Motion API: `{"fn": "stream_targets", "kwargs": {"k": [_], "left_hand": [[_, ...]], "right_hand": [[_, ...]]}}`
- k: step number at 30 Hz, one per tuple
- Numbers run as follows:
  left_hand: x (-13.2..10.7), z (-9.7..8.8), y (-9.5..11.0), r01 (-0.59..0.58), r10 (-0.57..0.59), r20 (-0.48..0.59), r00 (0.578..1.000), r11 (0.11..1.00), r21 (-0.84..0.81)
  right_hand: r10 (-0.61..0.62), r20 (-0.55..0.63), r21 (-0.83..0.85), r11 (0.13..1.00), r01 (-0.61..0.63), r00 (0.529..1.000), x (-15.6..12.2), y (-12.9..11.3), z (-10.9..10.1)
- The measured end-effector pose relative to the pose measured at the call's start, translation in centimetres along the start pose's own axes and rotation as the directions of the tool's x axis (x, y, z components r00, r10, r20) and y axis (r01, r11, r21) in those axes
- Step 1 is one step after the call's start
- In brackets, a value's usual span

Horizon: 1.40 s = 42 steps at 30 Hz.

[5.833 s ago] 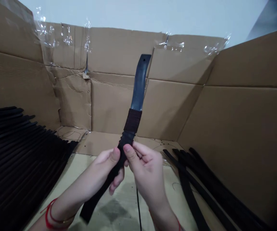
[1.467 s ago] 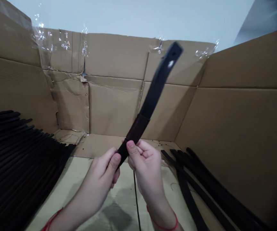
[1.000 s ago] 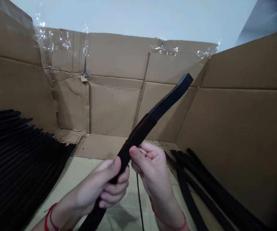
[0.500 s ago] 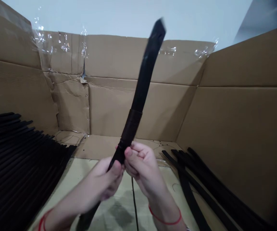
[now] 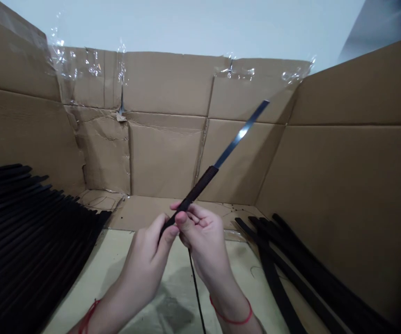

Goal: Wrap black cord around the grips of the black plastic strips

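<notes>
My left hand is closed around the lower part of a long, flat black strip, which points up to the right. The strip is turned nearly edge-on, and light glints off its upper part. Tight turns of dark brown cord bind its middle section. Just below those turns, my right hand is closed with its thumb against the strip. A loose length of the cord hangs down from under the right fingers. The strip's lower end is hidden behind my left hand and forearm.
Cardboard walls with clear tape along the top surround the pale work surface. Many similar black strips lie in rows on the left. Several more strips lean along the right wall.
The strip has rolled from its broad face to its narrow edge, and its upper end has swung down to the right. My left hand has turned with it; the right stays close by.
</notes>
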<state>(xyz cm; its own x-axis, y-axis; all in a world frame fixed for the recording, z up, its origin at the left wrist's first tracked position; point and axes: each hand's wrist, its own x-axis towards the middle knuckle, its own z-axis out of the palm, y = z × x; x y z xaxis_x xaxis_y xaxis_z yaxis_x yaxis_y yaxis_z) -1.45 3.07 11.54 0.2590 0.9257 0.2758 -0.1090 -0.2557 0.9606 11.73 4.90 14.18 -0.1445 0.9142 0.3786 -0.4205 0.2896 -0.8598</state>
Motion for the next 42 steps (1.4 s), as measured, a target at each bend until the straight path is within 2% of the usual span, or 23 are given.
{"fn": "stream_targets", "kwargs": {"k": [2,3,4,5,6,7,8,9,10,11,12,14,16,17,18,20,21,25,31,35,37,39,42], "left_hand": [[0.0,0.0,0.2,0.190,-0.166,0.184,0.969,0.974,-0.122],[0.0,0.0,0.3,0.316,-0.251,0.334,0.909,0.936,-0.157],[0.0,0.0,0.4,0.283,-0.218,0.317,0.923,0.943,-0.176],[0.1,0.0,0.3,0.162,-0.134,0.184,0.974,0.976,-0.147],[0.1,0.0,0.3,0.059,-0.055,0.045,0.997,0.993,-0.098],[0.1,0.0,0.3,-0.001,-0.002,-0.053,0.999,0.998,-0.059],[0.1,-0.1,0.2,0.014,-0.018,-0.072,0.997,0.998,-0.056],[0.1,-0.1,0.3,0.093,-0.094,-0.010,0.996,0.991,-0.094],[0.0,-0.2,0.3,0.229,-0.211,0.129,0.969,0.962,-0.149],[-0.2,-0.2,0.4,0.355,-0.300,0.274,0.914,0.917,-0.180],[-0.3,-0.3,0.5,0.380,-0.310,0.324,0.894,0.907,-0.179],[-0.6,-0.3,0.7,0.164,-0.144,0.177,0.974,0.981,-0.101],[-0.7,-0.5,0.8,0.019,-0.019,0.044,0.999,1.000,-0.015],[-0.7,-0.6,0.8,0.041,-0.038,0.084,0.996,0.998,-0.040],[-0.6,-0.8,0.7,0.128,-0.101,0.212,0.972,0.985,-0.119],[-0.2,-1.2,0.5,0.325,-0.161,0.497,0.853,0.908,-0.264],[0.0,-1.3,0.4,0.351,-0.145,0.541,0.828,0.887,-0.300],[0.3,-1.1,0.0,0.302,-0.105,0.497,0.861,0.893,-0.333],[-0.1,-0.3,0.1,0.387,-0.113,0.620,0.776,0.862,-0.327],[-0.2,-0.6,0.6,0.417,-0.193,0.588,0.786,0.867,-0.272],[-0.4,-1.0,1.0,0.434,-0.229,0.559,0.797,0.861,-0.265],[-0.7,-1.3,1.2,0.438,-0.211,0.565,0.797,0.846,-0.302],[-0.9,-1.5,0.7,0.483,-0.100,0.670,0.735,0.771,-0.415]], "right_hand": [[0.037,0.126,-0.023,0.999,-0.034,0.991,-0.2,-0.2,0.0],[0.023,0.145,-0.043,0.999,-0.017,0.989,-0.3,-0.3,0.0],[-0.018,0.116,-0.068,0.997,0.026,0.993,-0.5,-0.5,0.1],[-0.076,0.054,-0.090,0.993,0.081,0.996,-0.7,-0.6,0.2],[-0.123,-0.004,-0.099,0.988,0.122,0.992,-0.8,-0.6,0.4],[-0.130,-0.022,-0.088,0.988,0.128,0.991,-0.9,-0.6,0.5],[-0.096,0.014,-0.060,0.994,0.097,0.995,-1.0,-0.6,0.6],[-0.042,0.087,-0.029,0.999,0.044,0.995,-1.0,-0.5,0.7],[0.002,0.156,-0.009,1.000,-0.001,0.988,-0.9,-0.5,0.7],[0.020,0.187,-0.006,1.000,-0.019,0.982,-0.9,-0.4,0.7],[0.000,0.162,-0.016,1.000,0.003,0.987,-0.8,-0.4,0.8],[-0.101,0.009,-0.054,0.993,0.102,0.995,-0.7,-0.3,0.8],[-0.103,-0.051,-0.043,0.994,0.101,0.993,-0.6,-0.4,0.8],[-0.050,-0.003,-0.014,0.999,0.050,0.999,-0.6,-0.5,0.7],[0.009,0.064,0.010,1.000,-0.010,0.998,-0.6,-0.6,0.6],[0.048,0.121,0.020,0.998,-0.051,0.991,-0.7,-0.7,0.5],[0.022,0.102,0.011,1.000,-0.023,0.995,-0.7,-0.7,0.5],[-0.069,-0.014,0.001,0.998,0.069,0.998,-0.5,-0.7,0.5],[-0.118,-0.112,0.021,0.992,0.122,0.987,-0.1,-2.1,-0.5],[-0.106,-0.097,-0.003,0.994,0.106,0.990,-0.1,-2.2,-1.1],[-0.091,-0.056,0.008,0.996,0.092,0.994,0.0,-2.0,-1.4],[-0.046,0.094,0.038,0.998,0.043,0.994,0.0,-1.9,-1.7],[0.025,0.328,0.065,0.997,-0.049,0.944,-0.3,-2.0,-1.9]]}}
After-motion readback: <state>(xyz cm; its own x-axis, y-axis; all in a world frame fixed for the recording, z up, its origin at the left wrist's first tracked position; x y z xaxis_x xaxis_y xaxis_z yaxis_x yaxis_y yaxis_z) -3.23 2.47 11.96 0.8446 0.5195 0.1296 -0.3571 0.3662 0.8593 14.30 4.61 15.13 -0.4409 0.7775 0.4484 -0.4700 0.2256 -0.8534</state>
